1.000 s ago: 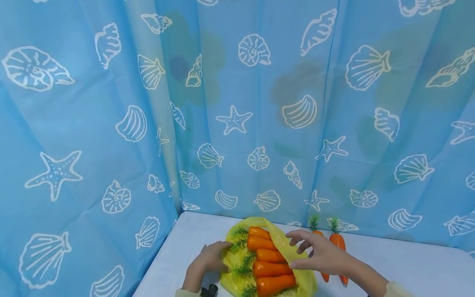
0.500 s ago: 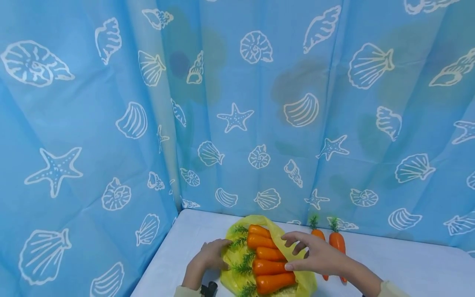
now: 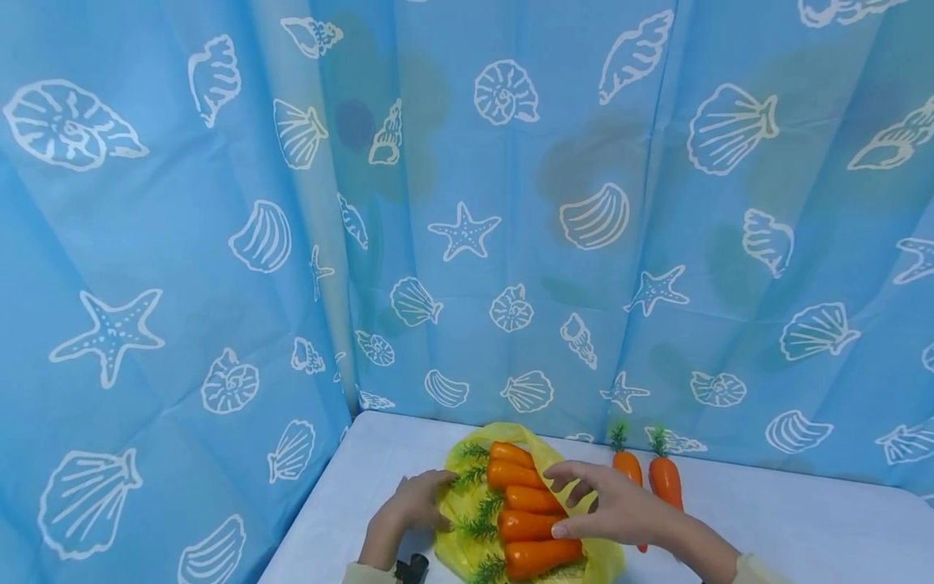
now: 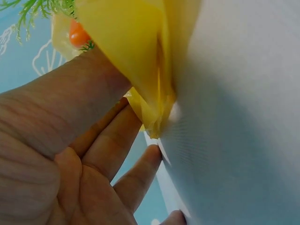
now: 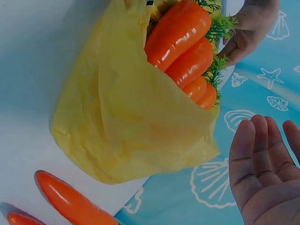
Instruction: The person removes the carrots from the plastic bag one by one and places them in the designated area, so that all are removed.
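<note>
A yellow plastic bag [image 3: 536, 442] lies on the white table with its mouth spread wide. Several orange carrots [image 3: 529, 526] lie side by side in it, their green tops [image 3: 477, 529] toward the left. At the bag's left edge, my left hand [image 3: 419, 501] holds the yellow film between thumb and fingers; the thumb tip is hidden behind the film in the left wrist view. My right hand [image 3: 609, 503] hovers over the bag's right side with fingers spread and nothing in it. The right wrist view shows its fingers [image 5: 262, 154] apart from the bag.
Two more carrots lie to the right of the bag, one with its orange body [image 3: 665, 480] beside the other [image 3: 627, 466]. A blue curtain [image 3: 467, 324] with white shells stands behind and left of the white table [image 3: 803, 527].
My right hand has shifted a little to the left over the bag. The left hand and the carrots have stayed in place.
</note>
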The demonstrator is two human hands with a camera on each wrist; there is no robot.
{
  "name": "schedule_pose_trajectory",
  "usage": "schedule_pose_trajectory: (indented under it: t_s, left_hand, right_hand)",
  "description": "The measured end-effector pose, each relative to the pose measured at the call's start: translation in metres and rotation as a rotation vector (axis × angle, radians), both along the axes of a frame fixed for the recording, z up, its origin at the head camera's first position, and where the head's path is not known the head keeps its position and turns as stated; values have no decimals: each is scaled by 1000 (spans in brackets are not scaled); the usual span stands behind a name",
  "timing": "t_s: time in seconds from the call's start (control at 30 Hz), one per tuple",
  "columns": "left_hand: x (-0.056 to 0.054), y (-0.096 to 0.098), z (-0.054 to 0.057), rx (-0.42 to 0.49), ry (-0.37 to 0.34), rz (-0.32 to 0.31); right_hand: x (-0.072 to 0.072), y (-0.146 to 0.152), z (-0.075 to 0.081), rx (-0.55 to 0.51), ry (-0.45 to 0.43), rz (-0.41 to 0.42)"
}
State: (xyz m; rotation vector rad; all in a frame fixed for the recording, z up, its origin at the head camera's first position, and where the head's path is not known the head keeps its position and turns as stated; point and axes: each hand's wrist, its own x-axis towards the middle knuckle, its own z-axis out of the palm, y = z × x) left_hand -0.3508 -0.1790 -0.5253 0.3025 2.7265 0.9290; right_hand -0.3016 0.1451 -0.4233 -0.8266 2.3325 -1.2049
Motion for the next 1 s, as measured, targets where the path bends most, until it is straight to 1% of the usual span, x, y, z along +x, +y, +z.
schedule_pose_trajectory:
  t_s: [0.1, 0.33, 0.53, 0.8, 0.9, 1.0]
  left_hand:
    - [0, 0, -1, 4, 2, -4]
    - [-1, 2, 1, -15, 14, 7]
    - [-1, 3, 3, -26, 10, 7]
    - [0, 1, 4, -20, -15, 22]
    - [1, 1, 3, -20, -9, 18]
    - [1, 1, 4, -17, -6, 13]
  right_hand:
    - [0, -1, -1, -3, -6, 12]
    - [1, -6, -8, -41, -47, 38]
    - [1, -13, -16, -20, -71, 54]
    - [2, -24, -28, 54, -68, 30]
    - [3, -25, -33, 51, -87, 28]
    - [2, -25, -37, 48, -82, 26]
